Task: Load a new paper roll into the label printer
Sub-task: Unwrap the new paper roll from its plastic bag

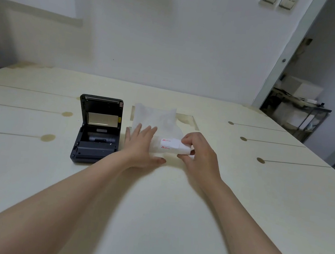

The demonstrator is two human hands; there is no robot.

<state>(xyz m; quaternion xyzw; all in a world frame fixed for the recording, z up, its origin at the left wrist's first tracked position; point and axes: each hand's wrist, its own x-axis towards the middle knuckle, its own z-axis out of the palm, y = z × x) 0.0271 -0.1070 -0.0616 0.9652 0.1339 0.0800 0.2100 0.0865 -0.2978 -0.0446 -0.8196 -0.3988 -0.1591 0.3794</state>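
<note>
- The paper roll point(172, 146) lies on the desk point(173, 211), its long axis running from 9 to 3 o'clock; red print shows on its left half.
- The right hand point(199, 153) clasps the roll's 3 o'clock end: fingers point(190, 139) curl over the top and the thumb sits under the near edge, so this hand has the hold.
- The left hand point(142, 145) lies flat and spread, palm down, holding nothing, just at 9 o'clock of the roll; its fingertips rest on the crumpled white wrapper point(155, 117), which spreads toward 12 o'clock behind the roll.
- The label printer point(97, 130) stands at 9 o'clock of the left hand, near but apart. Its lid point(101, 111) is tipped up at the far side, and the paper bay point(99, 140) is exposed with a grey spindle lying across it, parallel to the roll.
- Judgement: the roll has to travel toward 9 o'clock, and the flat left hand sits right on that line; it must lift away or take the roll over.
- The roll's axis already matches the bay, so little turning seems needed.
- Whether any wrapper still clings to the roll's far side cannot be told.
</note>
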